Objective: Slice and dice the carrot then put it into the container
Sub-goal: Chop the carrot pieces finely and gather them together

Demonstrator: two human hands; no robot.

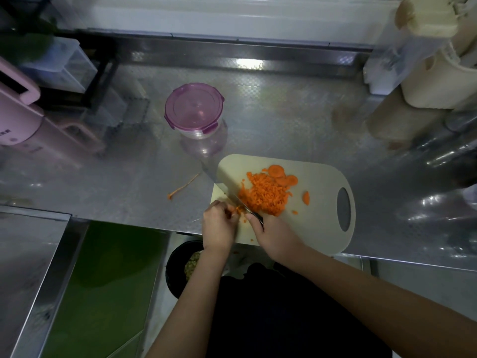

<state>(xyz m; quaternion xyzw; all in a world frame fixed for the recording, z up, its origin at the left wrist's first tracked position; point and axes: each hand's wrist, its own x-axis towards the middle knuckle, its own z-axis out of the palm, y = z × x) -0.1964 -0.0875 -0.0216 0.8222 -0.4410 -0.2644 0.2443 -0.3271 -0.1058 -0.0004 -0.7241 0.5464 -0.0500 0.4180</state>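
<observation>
A pale cutting board (317, 223) lies at the steel counter's front edge. On it sits a heap of diced carrot (263, 193), with a few round carrot slices (280, 175) behind it and one slice (306, 197) to the right. My right hand (273, 236) grips the handle of a knife (219, 180), whose blade runs up and left across the board's left end. My left hand (219, 226) pinches a small carrot piece (238, 209) against the board, just left of the blade. A clear round container (194, 111) with a purple lid on it stands behind the board.
A carrot end with a thin tail (180, 189) lies on the counter left of the board. A pink appliance (23, 117) stands far left. Cream jugs (433, 73) stand far right. Below the counter edge is a dark bin (180, 267) holding scraps.
</observation>
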